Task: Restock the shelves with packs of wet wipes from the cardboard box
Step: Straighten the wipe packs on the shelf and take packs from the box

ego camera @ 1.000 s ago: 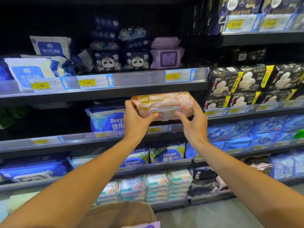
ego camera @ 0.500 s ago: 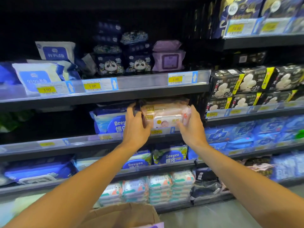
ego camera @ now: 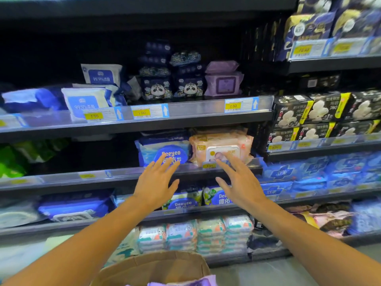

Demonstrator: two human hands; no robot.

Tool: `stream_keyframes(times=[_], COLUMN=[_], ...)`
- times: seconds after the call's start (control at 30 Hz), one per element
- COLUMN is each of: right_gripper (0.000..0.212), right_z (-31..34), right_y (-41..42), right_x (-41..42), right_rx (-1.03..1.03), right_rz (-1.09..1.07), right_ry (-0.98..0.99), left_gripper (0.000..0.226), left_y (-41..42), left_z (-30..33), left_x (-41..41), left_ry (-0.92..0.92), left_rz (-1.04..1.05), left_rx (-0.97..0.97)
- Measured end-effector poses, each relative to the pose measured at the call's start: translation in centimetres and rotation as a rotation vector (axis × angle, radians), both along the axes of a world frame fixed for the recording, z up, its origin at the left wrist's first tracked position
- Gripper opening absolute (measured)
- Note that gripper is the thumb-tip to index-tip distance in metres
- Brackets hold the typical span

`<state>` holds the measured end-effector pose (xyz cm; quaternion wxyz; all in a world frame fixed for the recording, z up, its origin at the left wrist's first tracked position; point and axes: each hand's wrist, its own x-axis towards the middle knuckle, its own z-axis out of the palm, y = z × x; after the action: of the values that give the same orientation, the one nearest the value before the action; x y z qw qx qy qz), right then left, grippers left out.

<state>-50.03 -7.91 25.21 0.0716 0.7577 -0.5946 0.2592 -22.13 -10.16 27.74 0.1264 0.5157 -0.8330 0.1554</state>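
Shelves fill the frame, hands at centre, box at the bottom edge.

The pack of wet wipes (ego camera: 221, 149) stands on the second shelf (ego camera: 115, 176) just right of centre, atop another like pack; the Deeyeo pack (ego camera: 165, 151) sits just to its left, touching it; the left hand (ego camera: 155, 184) and right hand (ego camera: 240, 183) hang before that shelf's front rail, below the two packs, apart from each other; the panda packs (ego camera: 173, 89) stand on the shelf above, upper centre; the stacked packs (ego camera: 195, 234) lie on the bottom shelf, lower centre; the cardboard box (ego camera: 152, 269) sits at the bottom centre, before the shelves, between the forearms.
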Motion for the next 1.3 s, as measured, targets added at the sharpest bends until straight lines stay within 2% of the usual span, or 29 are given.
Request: stream_keyframes(times=[0.17,0.3,0.53,0.73,0.87,1.0,1.13,1.3], right_gripper=[0.059,0.063,0.067,0.062,0.059,0.059,0.056,0.049], right_z=[1.2,1.3,0.8,-0.5,-2.1,-4.3,-6.4,-9.8], right_y=[-0.6,-1.6,-1.0,3.4,6.8,9.1,10.5,10.4], right_x=[0.1,0.0,0.2,2.2,4.6,5.8,7.2,8.9], right_rx=[0.046,0.094,0.116,0.052,0.117,0.206,0.326,0.535], right_rz=[-0.023,-0.031,-0.013,0.144,0.253,0.333,0.362,0.356], right_ry=[0.009,-0.006,0.109,0.024,-0.028,-0.067,-0.083,-0.089], left_gripper=[0.064,0.063,0.065,0.054,0.050,0.055,0.050,0.051], left_y=[0.3,-0.1,0.6,5.6,9.4,12.9,15.3,15.2], left_z=[0.0,0.0,0.4,-0.7,-3.6,-6.8,-9.7,-13.2], left_x=[-1.0,0.0,2.3,5.6,8.8,12.2,14.6,17.0], left_ry=[0.062,0.038,0.122,0.219,0.233,0.275,0.264,0.242], left_rz=[-0.004,-0.052,-0.104,-0.208,-0.187,-0.103,0.037,0.099], left_rx=[0.087,0.072,0.134,0.026,0.133,0.325,0.462,0.629])
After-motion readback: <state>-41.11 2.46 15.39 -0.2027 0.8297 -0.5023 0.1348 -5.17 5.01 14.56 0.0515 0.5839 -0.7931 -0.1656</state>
